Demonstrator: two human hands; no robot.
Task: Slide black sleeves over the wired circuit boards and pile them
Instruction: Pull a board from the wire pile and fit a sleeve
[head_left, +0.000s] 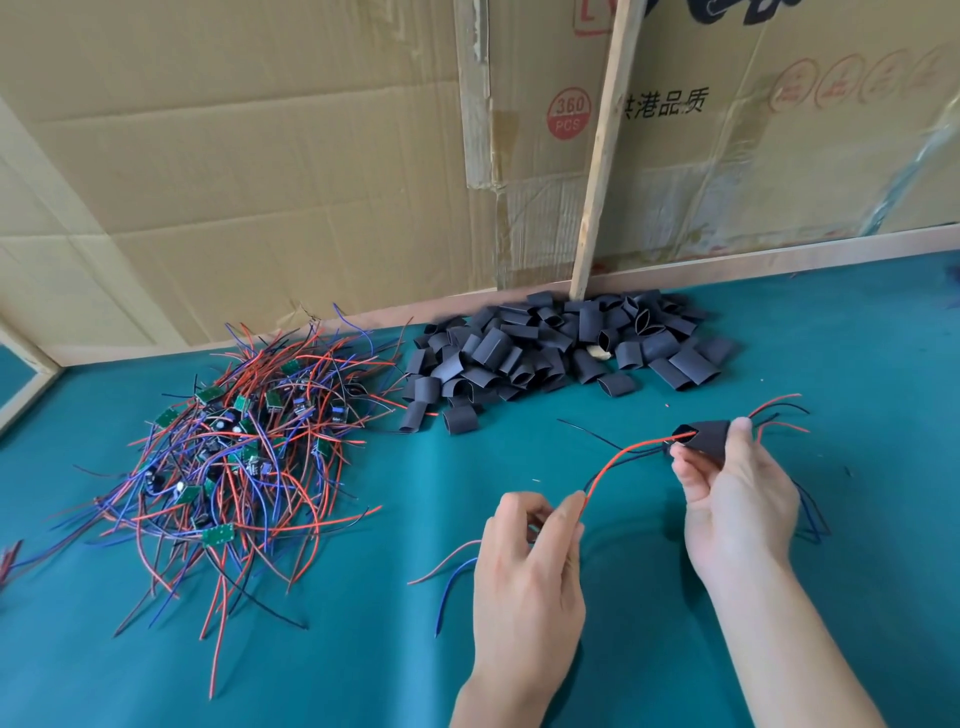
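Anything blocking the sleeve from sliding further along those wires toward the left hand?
Nothing visible does. The red wire runs free above the green table from the black sleeve in the right hand to the left hand, which pinches it.

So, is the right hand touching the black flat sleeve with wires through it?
Touching. The head view shows the right hand pinching the black flat sleeve between thumb and fingertips, with no gap; the red wire leaves its open end.

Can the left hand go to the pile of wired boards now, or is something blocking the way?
Probably not at once: nothing lies between the left hand and the board pile, but it pinches a red wire running into the sleeve.
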